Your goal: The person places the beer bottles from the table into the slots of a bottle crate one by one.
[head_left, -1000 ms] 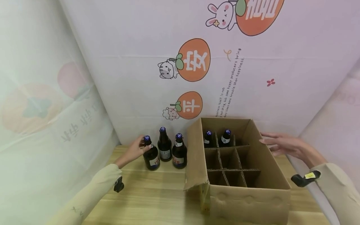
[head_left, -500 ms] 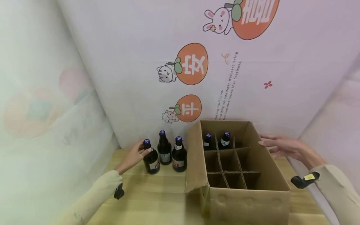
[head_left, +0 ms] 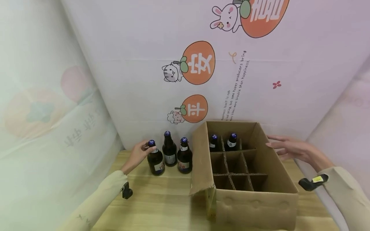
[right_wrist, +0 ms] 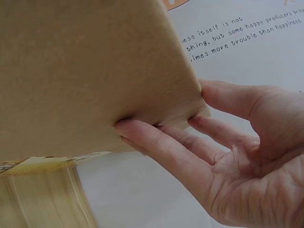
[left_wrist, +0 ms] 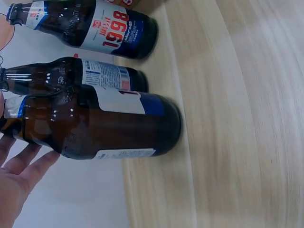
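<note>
My left hand holds a brown beer bottle by its neck, thumb on one side and fingers behind. This bottle stands upright on the table at the left end of a small group. Beside it are a second beer bottle, its back label showing, and a third with a "1998" label. My right hand touches the outer right side of an open cardboard box, fingertips against the wall and thumb at its edge. Inside, two blue-capped bottles stand in the back compartments.
Cardboard dividers split the box into compartments; the front and middle ones hold no bottles. The box's left flap hangs outward near the third bottle. A printed white cloth wall rises right behind the wooden table.
My left wrist has shifted slightly right and turned a little, with the thumb across the bottle's neck. The bottles, the box and my right hand stay in place.
</note>
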Available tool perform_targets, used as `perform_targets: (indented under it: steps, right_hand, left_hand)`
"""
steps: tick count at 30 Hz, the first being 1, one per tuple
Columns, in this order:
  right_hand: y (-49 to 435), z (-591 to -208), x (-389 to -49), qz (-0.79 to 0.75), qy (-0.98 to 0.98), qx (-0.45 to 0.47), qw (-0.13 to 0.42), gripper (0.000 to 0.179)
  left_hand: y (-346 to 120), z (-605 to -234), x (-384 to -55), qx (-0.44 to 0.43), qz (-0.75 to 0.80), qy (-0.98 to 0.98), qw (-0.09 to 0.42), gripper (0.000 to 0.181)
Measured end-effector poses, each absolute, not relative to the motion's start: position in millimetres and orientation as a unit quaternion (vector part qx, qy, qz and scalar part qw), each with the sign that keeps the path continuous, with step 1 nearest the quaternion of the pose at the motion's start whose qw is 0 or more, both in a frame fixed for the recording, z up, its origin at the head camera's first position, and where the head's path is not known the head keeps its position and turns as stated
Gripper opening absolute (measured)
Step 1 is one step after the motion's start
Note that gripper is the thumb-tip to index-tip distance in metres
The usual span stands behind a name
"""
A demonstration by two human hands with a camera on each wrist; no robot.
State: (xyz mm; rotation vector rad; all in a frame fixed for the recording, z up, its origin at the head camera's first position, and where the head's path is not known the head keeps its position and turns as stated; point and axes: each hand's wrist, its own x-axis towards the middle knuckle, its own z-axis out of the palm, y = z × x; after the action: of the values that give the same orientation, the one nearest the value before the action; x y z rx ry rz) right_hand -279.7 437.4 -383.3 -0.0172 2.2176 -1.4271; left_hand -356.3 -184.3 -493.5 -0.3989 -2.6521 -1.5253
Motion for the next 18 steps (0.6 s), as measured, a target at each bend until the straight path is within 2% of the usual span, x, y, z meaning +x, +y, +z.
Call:
perform_targets:
  steps: [13,18]
  right_hand:
    - [434.9,-378.2,-278.4,-0.499,0.834,0.001,0.235,0.080]
    - [435.5,-378.8,-278.0,-0.497,0.835,-0.004,0.237,0.079]
  left_hand:
    - [-183.2,-494.8,-358.7,-0.122,-0.523,-0.843,0.006,0.042]
    - [-179.0,-494.2,-356.1,-0.117,-0.518,-0.847,0.020,0.044]
